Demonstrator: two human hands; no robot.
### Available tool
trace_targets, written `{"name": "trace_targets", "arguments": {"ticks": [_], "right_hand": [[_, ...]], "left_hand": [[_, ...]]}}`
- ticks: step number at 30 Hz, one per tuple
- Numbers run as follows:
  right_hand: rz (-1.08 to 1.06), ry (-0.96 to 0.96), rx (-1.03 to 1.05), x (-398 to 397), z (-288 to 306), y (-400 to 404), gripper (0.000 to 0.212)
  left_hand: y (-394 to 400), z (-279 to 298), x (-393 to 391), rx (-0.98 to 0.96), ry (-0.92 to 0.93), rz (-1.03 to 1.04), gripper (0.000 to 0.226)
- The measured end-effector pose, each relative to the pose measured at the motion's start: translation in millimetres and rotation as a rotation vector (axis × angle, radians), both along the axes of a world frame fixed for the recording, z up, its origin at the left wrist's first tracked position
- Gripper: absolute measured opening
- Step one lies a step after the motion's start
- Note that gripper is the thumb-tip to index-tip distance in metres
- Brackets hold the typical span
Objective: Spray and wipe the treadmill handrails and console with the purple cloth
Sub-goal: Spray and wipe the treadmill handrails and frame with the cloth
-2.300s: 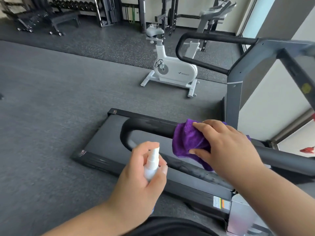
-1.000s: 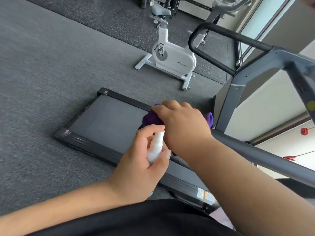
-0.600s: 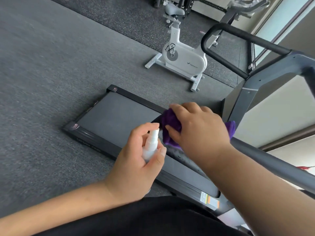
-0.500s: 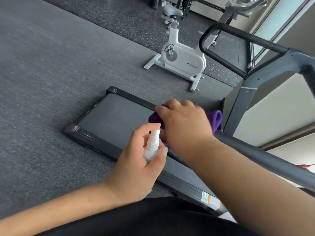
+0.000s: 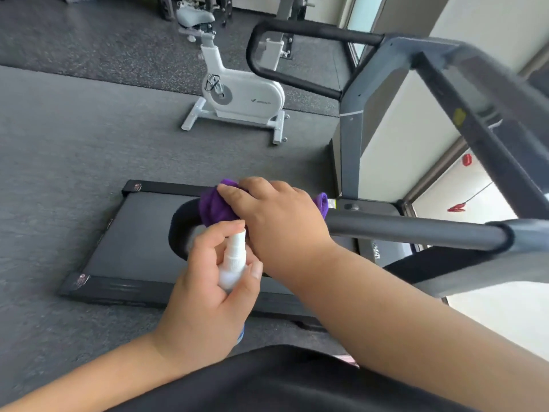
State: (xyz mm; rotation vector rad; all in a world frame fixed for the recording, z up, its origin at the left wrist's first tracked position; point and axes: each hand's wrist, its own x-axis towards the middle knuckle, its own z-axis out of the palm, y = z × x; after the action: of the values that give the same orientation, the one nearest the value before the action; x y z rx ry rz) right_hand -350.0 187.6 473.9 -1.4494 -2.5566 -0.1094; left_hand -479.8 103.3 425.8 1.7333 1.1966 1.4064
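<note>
My right hand (image 5: 276,221) grips the purple cloth (image 5: 214,206) around the near treadmill handrail (image 5: 416,230), close to its curved black end. Cloth shows at both sides of the hand. My left hand (image 5: 208,292) holds a small white spray bottle (image 5: 233,263) upright just in front of the right wrist, index finger over the nozzle. The far handrail (image 5: 300,28) is a black loop at the top, joined to the grey upright (image 5: 350,138). The console is out of view to the right.
The treadmill belt (image 5: 136,233) lies below the rail on grey gym flooring. A white exercise bike (image 5: 237,93) stands behind it. More gym racks line the far wall. A light wall and window frame fill the right side.
My right hand has slid the cloth along the near rail toward its curved end, rubbing back and forth. The left hand keeps the bottle in about the same spot. The camera has shifted.
</note>
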Motion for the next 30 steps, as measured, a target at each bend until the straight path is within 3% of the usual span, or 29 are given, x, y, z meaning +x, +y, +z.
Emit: {"name": "trace_targets", "arguments": {"ticks": [19, 25, 30], "right_hand": [[-0.414, 0.241, 0.276, 232, -13, -39, 0.042], [-0.499, 0.23, 0.34, 219, -16, -33, 0.046], [-0.367, 0.165, 0.303, 172, -19, -26, 0.062]], "left_hand": [[4, 5, 97, -0.007, 0.085, -0.212, 0.049], [2, 3, 108, -0.039, 0.091, -0.192, 0.049], [0, 3, 124, -0.02, 0.082, -0.207, 0.05]]}}
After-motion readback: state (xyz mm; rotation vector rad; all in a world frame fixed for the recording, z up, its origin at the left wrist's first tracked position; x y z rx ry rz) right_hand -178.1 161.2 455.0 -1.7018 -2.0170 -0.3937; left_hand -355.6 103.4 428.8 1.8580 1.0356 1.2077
